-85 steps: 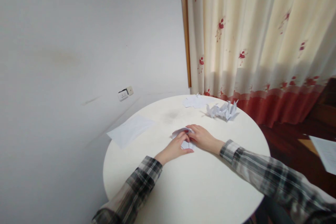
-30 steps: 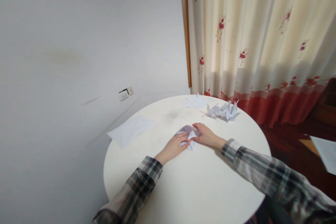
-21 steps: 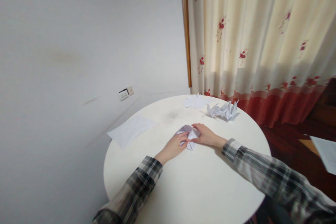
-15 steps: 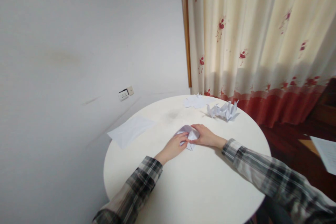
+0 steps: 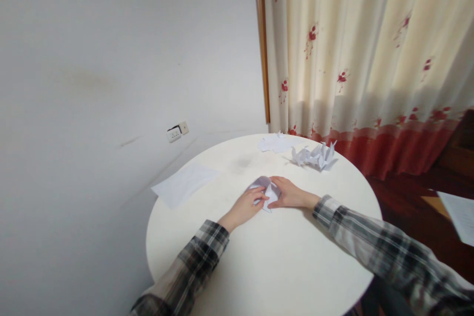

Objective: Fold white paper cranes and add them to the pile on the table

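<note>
A partly folded sheet of white paper [image 5: 273,192] rests on the round white table [image 5: 281,261], its far part curling upward. My left hand [image 5: 247,206] is on its left side, the fingers bent over the paper and hiding some of it. Against the right edge lies my right hand [image 5: 291,193], with the paper between thumb and fingers. The fingertips of both hands come close together over the middle folds.
Folded paper cranes [image 5: 314,156] cluster at the far right of the table. Behind them lie white paper pieces [image 5: 276,143]. A flat white sheet [image 5: 183,185] overhangs the left edge by the wall. A curtain [image 5: 333,59] hangs behind.
My right thumb has drawn slightly down and away from the left fingertips, along the near edge of the paper. My left hand has barely moved.
</note>
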`<state>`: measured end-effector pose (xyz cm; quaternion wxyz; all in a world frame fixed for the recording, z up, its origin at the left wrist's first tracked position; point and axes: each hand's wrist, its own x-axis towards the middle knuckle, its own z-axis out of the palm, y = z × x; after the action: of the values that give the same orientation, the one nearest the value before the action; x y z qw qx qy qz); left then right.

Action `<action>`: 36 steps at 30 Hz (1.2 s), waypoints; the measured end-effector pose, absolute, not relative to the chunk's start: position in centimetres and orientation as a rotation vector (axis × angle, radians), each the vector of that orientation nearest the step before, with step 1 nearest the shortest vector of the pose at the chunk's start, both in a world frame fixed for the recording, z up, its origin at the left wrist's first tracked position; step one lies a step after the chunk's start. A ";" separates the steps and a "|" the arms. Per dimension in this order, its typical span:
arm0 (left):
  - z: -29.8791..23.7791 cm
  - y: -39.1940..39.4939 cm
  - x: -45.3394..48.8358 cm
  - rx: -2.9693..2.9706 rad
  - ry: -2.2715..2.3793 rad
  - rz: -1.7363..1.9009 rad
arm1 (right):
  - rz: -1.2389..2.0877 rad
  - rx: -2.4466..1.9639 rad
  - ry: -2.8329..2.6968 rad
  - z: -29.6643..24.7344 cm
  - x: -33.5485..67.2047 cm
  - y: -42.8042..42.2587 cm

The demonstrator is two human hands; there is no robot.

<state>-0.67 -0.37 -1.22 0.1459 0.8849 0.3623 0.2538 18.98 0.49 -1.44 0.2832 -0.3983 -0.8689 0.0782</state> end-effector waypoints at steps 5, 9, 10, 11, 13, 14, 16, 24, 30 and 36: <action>-0.9 -0.5 -0.6 2.535 1.042 0.735 | 0.235 -1.063 -2.333 -1.5 19.0 0.4; -0.7 -0.7 -0.6 2.521 1.054 0.724 | 0.257 -1.059 -2.338 -1.3 19.0 0.3; -0.8 -0.7 -0.6 2.521 1.052 0.725 | 0.263 -1.062 -2.340 -1.3 19.0 0.2; -0.8 -0.7 -0.7 2.523 1.048 0.727 | 0.268 -1.070 -2.340 -1.3 18.9 0.2; -0.9 -0.6 -0.7 2.529 1.040 0.731 | 0.275 -1.088 -2.337 -1.4 19.0 0.2; -0.9 -0.6 -0.7 2.531 1.037 0.731 | 0.277 -1.093 -2.336 -1.4 19.0 0.3; -1.0 -0.6 -0.7 2.530 1.039 0.723 | 0.276 -1.098 -2.339 -1.6 19.0 0.3; -0.9 -0.6 -0.7 2.545 1.027 0.744 | 0.288 -1.090 -2.355 -1.2 18.9 0.1; -0.9 -0.5 -0.6 2.596 0.992 0.745 | 0.309 -1.037 -2.335 -1.0 19.0 0.4; -0.6 -0.8 -0.6 2.631 0.962 0.736 | 0.288 -1.146 -2.178 -1.9 19.2 1.1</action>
<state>-0.61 -0.82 -0.64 0.1221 0.9016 0.3296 0.2523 19.21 1.15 -1.92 0.3258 -0.4372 -0.8311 0.1098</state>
